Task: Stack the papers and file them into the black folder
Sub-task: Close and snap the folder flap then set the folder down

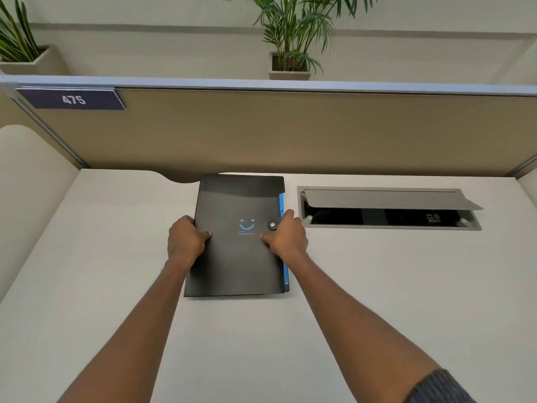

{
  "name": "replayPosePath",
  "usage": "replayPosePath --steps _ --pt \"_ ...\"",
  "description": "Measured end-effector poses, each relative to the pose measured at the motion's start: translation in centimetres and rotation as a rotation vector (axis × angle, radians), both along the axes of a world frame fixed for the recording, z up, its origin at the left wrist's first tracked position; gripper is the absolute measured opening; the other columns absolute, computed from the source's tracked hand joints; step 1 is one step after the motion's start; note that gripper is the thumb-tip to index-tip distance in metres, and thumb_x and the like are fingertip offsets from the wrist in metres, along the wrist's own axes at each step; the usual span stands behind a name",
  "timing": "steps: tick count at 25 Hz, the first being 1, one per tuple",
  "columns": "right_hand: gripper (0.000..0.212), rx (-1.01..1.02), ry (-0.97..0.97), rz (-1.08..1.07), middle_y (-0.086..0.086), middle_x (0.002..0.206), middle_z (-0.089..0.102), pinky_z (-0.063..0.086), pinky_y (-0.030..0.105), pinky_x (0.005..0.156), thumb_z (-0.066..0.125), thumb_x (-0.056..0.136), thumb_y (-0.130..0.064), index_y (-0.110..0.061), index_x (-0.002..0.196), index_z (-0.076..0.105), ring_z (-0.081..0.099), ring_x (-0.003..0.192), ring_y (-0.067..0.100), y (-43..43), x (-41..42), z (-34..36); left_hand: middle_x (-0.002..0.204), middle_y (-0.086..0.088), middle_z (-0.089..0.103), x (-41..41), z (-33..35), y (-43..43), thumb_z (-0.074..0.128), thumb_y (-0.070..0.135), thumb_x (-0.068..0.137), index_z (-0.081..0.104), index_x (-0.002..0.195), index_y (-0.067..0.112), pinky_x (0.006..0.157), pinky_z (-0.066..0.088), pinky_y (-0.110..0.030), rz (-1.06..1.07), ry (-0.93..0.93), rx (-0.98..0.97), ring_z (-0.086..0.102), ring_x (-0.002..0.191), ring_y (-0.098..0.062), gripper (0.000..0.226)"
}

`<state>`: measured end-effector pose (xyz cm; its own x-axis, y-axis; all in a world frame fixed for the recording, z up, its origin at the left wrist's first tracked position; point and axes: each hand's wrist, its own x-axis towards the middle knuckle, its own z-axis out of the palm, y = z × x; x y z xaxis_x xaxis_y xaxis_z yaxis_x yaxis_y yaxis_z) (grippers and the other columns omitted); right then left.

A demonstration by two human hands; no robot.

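White desk (pixel 116 257), closed black folder (pixel 232 263), blue smile logo (pixel 247 224), snap strap (pixel 274 224)

Head camera looks forward and down, close over the desk (pixel 116 286).

Desk (pixel 87 286): white, matte top, evenly lit. Cable hatch (pixel 389 207): grey, recessed in the desk at right, lid propped half open over a dark cavity. Partition (pixel 290 132): tan fabric panel, pale blue-grey top rail, standing along the desk's far edge. Number plate (pixel 71 98): navy, reads "475", fixed at the partition's upper left. Potted palms: one centre (pixel 290 33), one far left (pixel 17 39), in beige square planters behind the partition. Wall: off-white.
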<state>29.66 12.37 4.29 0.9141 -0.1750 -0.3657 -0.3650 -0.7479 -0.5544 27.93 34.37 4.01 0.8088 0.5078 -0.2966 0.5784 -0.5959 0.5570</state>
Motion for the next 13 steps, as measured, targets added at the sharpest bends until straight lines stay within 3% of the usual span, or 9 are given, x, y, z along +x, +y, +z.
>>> replayPosePath --steps 7,13 --pt "0.077 -0.129 0.05 0.02 0.017 0.148 0.038 0.054 0.042 0.09 0.085 0.081 -0.039 -0.012 0.139 0.043 0.058 0.118 0.036 0.2 -0.1 -1.7 0.117 -0.022 0.07 0.0 -1.3 -0.2 0.083 0.023 0.086 0.071 0.113 -0.001 0.085 0.056 -0.046 -0.061 0.035 0.083 0.068 0.103 -0.043 0.039" --pt "0.065 -0.266 -0.037 0.045 0.017 0.149 0.04 0.05 0.041 0.091 0.07 0.09 -0.039 -0.011 0.141 0.04 0.051 0.126 0.033 0.8 -1.7 -1.2 0.129 -0.022 0.057 -1.9 -0.6 -1.9 0.067 0.028 0.096 0.061 0.125 0.002 0.093 0.05 -0.052 -0.142 0.006 0.273 0.053 0.124 -0.042 0.039"
